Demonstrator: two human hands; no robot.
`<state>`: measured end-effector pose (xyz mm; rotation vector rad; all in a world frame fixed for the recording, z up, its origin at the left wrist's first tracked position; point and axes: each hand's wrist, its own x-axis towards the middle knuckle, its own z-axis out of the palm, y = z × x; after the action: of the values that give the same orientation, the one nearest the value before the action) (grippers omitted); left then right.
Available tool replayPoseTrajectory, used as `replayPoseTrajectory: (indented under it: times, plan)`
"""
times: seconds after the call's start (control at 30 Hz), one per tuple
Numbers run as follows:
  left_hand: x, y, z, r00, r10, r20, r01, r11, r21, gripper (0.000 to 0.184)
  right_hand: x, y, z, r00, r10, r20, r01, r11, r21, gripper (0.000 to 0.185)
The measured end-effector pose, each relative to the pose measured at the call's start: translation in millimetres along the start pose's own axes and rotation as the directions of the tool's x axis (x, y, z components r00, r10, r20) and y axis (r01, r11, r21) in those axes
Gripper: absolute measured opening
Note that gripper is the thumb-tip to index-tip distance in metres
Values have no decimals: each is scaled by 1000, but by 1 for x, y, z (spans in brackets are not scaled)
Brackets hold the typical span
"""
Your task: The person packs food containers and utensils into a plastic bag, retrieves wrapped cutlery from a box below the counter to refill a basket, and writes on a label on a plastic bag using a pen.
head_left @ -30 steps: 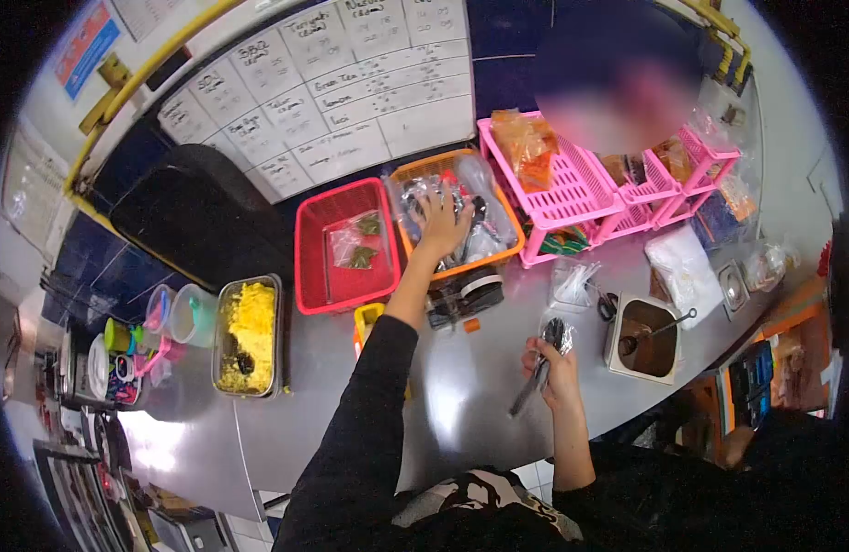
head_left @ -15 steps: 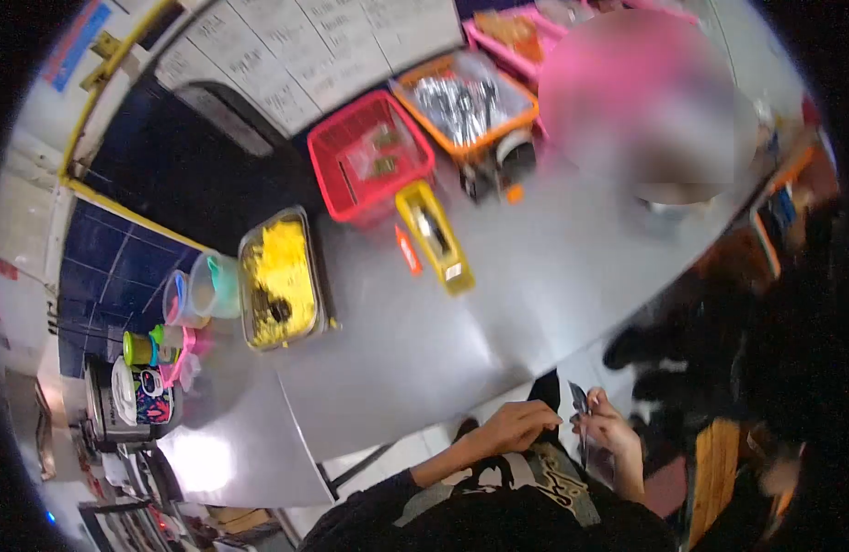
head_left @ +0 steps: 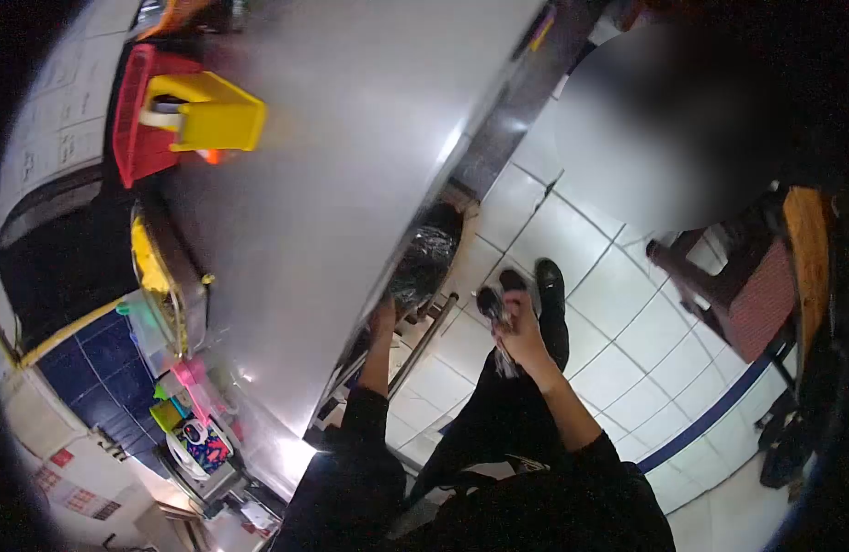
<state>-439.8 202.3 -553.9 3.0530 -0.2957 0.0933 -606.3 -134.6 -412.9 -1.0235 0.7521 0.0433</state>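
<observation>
My right hand (head_left: 521,327) is closed around a bundle of dark-ended utensils in clear plastic (head_left: 505,354), held above the tiled floor near my shoes. At the edge of the metal table (head_left: 305,184), my left hand (head_left: 382,317) reaches to a shelf area below the tabletop. Its fingers are partly hidden and blurred, so I cannot make out whether they hold anything. Just beyond that hand lies a black, shiny plastic bag or wrapped bundle (head_left: 429,253) under the table.
On the table stand a yellow holder (head_left: 224,115), a red basket (head_left: 135,120), a tray of yellow food (head_left: 151,262) and a pink-handled container (head_left: 196,391). A reddish-brown stool (head_left: 760,294) stands on the floor at the right. A blurred patch covers the upper right.
The view has swung down and right toward the floor. My left hand left the orange basket, came near my right hand, then moved under the table edge. My right hand still holds the bundle.
</observation>
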Motion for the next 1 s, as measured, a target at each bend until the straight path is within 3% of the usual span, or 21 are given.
replayPoseTrajectory:
  times: [0.03,0.07,0.13,0.17,0.2,0.23,0.3,0.37,0.4,0.47,0.5,0.53,0.57,0.6,0.63,0.7,0.73,0.77,1.0]
  plan:
    - [8,10,-6,998,39,38,-39,999,-6,38,14,24,3,972,-236,-15,229,956,-185,53]
    - [25,27,-11,994,81,67,-79,997,-19,33,24,23,6,972,-232,-28,224,959,-175,53]
    - [42,28,11,987,127,96,-124,992,-28,28,41,-1,11,1000,-18,-8,18,1000,-7,46]
    - [46,15,30,991,81,106,-61,982,-179,29,55,6,10,1000,-16,-9,16,1000,0,46]
    - [48,4,41,992,35,122,6,947,-321,30,69,14,11,993,-118,25,119,991,-59,44]
    - [53,2,34,992,34,122,5,951,-309,30,81,19,16,974,-214,68,221,969,-114,42]
    - [67,23,-4,980,141,141,-108,970,-220,32,98,26,26,988,-120,98,124,991,-41,34]
    - [61,23,-9,978,160,135,-139,978,-154,28,116,56,54,969,-230,91,223,971,84,31]
    - [60,23,-12,976,178,123,-168,982,-87,25,107,38,69,947,-309,89,318,942,-112,29]
    - [57,21,-19,977,185,110,-176,981,-84,24,121,91,121,945,-267,190,281,958,-51,39]
    - [54,19,-23,978,179,105,-170,981,-93,24,115,72,137,923,-163,349,206,975,-88,39]
    - [52,16,-27,981,168,100,-158,982,-101,23,120,72,154,858,-197,474,273,957,-95,35]
    - [49,16,-32,982,163,94,-153,982,-108,23,127,99,182,859,-319,399,353,935,-12,29]
    - [43,15,-39,985,148,93,-137,983,-119,22,143,114,203,841,-155,519,297,934,-201,31]
    - [40,17,-44,987,137,86,-125,984,-127,22,155,131,222,806,-389,446,530,809,-253,56]
    - [30,17,-52,991,102,85,-88,985,-149,21,198,191,255,751,-466,468,620,742,-256,56]
    - [24,15,-58,993,86,84,-72,984,-161,21,193,178,266,796,-428,428,595,422,-684,53]
    - [20,17,-59,994,72,81,-57,984,-171,21,196,165,260,816,-382,434,556,316,-768,53]
    - [-2,25,-76,996,-62,63,77,961,-266,18,217,149,225,806,-292,514,570,153,-807,51]
